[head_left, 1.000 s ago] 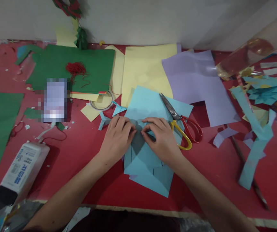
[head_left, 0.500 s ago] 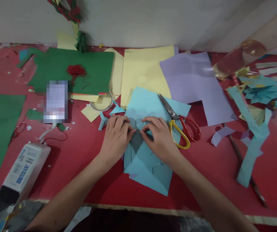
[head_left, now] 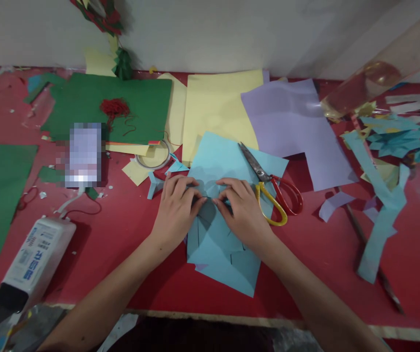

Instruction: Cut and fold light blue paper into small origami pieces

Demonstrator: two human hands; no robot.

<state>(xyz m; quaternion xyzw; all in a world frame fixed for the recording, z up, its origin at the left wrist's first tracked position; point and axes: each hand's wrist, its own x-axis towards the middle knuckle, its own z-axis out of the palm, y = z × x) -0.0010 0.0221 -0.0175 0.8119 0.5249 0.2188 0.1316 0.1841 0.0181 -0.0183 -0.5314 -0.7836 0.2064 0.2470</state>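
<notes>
My left hand (head_left: 181, 199) and my right hand (head_left: 237, 199) face each other, fingers curled, thumbs and forefingers pinched. Between the fingertips runs a thin dark line, seemingly the edge of a small blue piece of paper; the fingers hide most of it. Below them lie light blue paper sheets (head_left: 224, 269), the lower one with short dark lines or slits. Scissors (head_left: 259, 168) with one red and one yellow handle rest, blades a little apart, on the blue sheet right beside my right hand. A small folded blue paper strip (head_left: 154, 186) sits by my left hand.
Yellow paper (head_left: 217, 107), purple paper (head_left: 279, 127) and green paper (head_left: 147, 105) with red thread (head_left: 115, 106) lie behind. A tape roll (head_left: 153, 155), phone (head_left: 85, 156) and white power bank (head_left: 36, 261) are leftward. Blue scraps (head_left: 382, 225) and a thin stick (head_left: 389, 288) lie rightward.
My fingertips have hardly moved; a thin dark line now shows between them. The papers and scissors stay in place, and the view has shifted very slightly.
</notes>
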